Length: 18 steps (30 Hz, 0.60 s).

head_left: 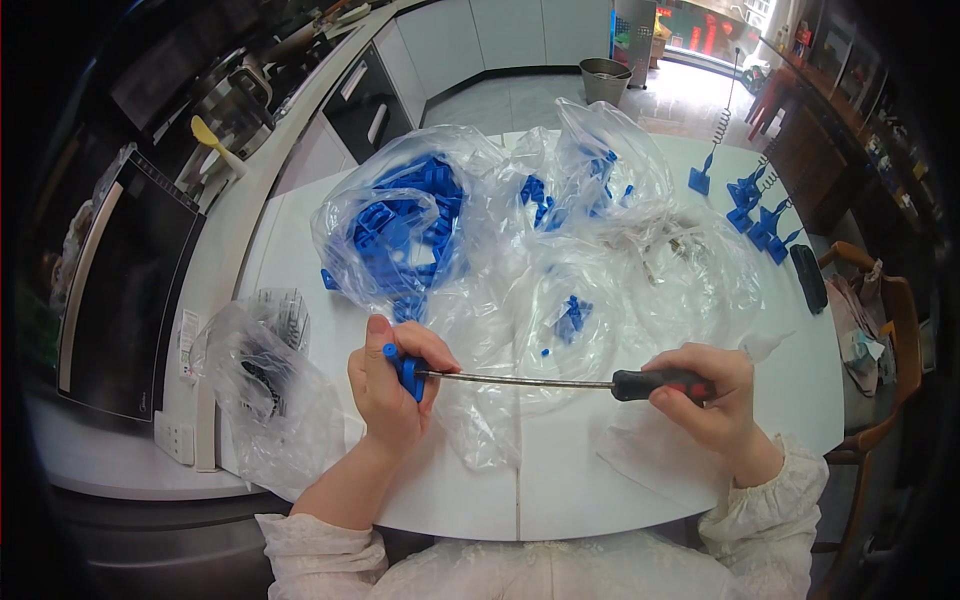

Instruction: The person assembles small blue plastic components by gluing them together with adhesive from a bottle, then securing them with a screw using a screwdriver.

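Note:
My left hand [393,390] is closed around a small blue plastic part [408,376], its fingers and thumb on either side. My right hand [712,400] grips the dark handle, marked with red, of a screwdriver [530,380]. The long metal shaft runs level to the left, and its tip meets the blue part. Just beyond the hands, a clear bag [560,345] holds several tiny blue pieces [572,318]. Behind my left hand, a larger clear bag [335,235] is full of blue plastic parts [430,190].
On the white table [590,500], another clear bag [290,420] with dark contents lies at the left. Blue pieces with coiled cords [768,235] and a black object [808,280] sit along the right edge. A wooden chair [900,350] stands right, a bucket [605,80] beyond the table.

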Motion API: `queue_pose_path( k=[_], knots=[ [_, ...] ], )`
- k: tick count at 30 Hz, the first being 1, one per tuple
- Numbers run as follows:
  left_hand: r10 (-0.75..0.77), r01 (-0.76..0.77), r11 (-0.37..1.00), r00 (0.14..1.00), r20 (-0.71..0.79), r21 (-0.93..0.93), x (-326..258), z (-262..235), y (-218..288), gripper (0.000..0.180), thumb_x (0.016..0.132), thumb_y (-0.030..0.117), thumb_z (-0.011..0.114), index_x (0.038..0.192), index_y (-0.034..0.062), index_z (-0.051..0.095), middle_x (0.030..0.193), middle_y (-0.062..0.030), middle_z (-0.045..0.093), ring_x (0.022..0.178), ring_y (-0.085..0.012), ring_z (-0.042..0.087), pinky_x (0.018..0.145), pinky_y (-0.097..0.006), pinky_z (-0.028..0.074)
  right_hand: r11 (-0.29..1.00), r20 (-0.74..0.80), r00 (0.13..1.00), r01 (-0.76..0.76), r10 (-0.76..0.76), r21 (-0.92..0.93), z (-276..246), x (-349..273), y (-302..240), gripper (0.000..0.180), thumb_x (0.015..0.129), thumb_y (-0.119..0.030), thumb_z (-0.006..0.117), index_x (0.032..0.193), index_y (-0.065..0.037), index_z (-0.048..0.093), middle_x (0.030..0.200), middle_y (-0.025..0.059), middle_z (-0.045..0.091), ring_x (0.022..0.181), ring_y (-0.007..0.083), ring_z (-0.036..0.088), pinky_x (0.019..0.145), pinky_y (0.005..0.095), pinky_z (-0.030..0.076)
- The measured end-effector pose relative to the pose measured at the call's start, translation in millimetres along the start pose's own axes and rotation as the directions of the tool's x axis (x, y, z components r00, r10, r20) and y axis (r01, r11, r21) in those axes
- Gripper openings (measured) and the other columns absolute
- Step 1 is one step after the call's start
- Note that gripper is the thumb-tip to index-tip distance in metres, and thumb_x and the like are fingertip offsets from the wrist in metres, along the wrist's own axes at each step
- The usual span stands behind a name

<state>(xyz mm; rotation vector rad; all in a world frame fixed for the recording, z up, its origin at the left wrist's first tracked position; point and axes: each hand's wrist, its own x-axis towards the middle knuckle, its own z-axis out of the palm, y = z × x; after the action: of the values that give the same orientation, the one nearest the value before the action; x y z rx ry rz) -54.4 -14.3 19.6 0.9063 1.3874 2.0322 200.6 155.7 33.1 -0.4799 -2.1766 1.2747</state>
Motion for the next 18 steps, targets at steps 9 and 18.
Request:
queue_pose_path(
  k=[9,18],
  knots=[
    [0.018,-0.019,1.0,0.999,-0.028,-0.014,4,-2,4,0.066,0.103,0.038,0.027,0.065,-0.0058,0.058,0.067,-0.0152,0.059,0.034,-0.0075,0.035,0.032,-0.018,0.027,0.963,-0.09,0.968,0.221,-0.236,-0.157,9,9,-9,0.033,0.066,-0.005,0.08,0.096,-0.001,0.068,0.072,0.0033,0.061,0.054,0.0077,0.054,0.048,0.0192,0.038],
    [-0.015,0.015,1.0,1.0,-0.001,0.003,-2,1,-4,0.067,0.103,0.038,0.026,0.064,-0.0051,0.058,0.067,-0.0147,0.06,0.033,-0.0073,0.035,0.032,-0.019,0.026,0.945,-0.004,0.966,0.253,-0.26,-0.205,-3,6,0,0.031,0.062,-0.008,0.082,0.091,-0.003,0.07,0.062,0.0041,0.059,0.05,0.0096,0.054,0.045,0.0204,0.036]
  ],
)
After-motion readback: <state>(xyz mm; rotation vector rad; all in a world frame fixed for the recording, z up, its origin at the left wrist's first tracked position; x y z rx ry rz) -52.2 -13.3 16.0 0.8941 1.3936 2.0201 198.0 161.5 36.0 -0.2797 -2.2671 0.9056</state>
